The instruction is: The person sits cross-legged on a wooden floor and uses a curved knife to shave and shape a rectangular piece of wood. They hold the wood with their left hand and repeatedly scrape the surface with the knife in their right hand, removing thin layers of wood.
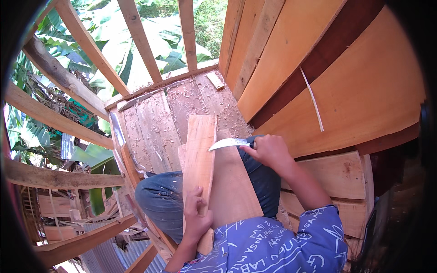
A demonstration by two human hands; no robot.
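The right hand (268,148) is closed firmly around the dark handle of a knife with a curved, silvery metal blade (227,143), its fingers wrapped about the grip. The blade points to the left, and its tip overlaps the right edge of a long, narrow, pale orange-brown wooden plank (200,150); whether the edge is biting into the wood or just above it, I cannot tell. The left hand (198,220) clasps the near part of that plank, its fingers bent over the upper face. The plank lies lengthwise over the person's lap, its far end pointing away from the body, and overlaps a wider, flat, light-brown wooden board (234,186) that rests between the knees. Around these are the legs in dark blue jeans (159,191), the knees bent and spread to either side, and a blue short-sleeved shirt with white lettering (277,245). Beyond the knees is a floor of worn wooden boards (148,118), strewn with thin curled shavings, and a small pale wooden block (215,81) lies near its far edge. Broad, smooth orange-brown wooden panels (364,82) stand along the right, with a thin whitish strip (312,100) against one. Rough wooden slats (139,38) rise at the far side and left, and large green leaves (114,50) show through the gaps.
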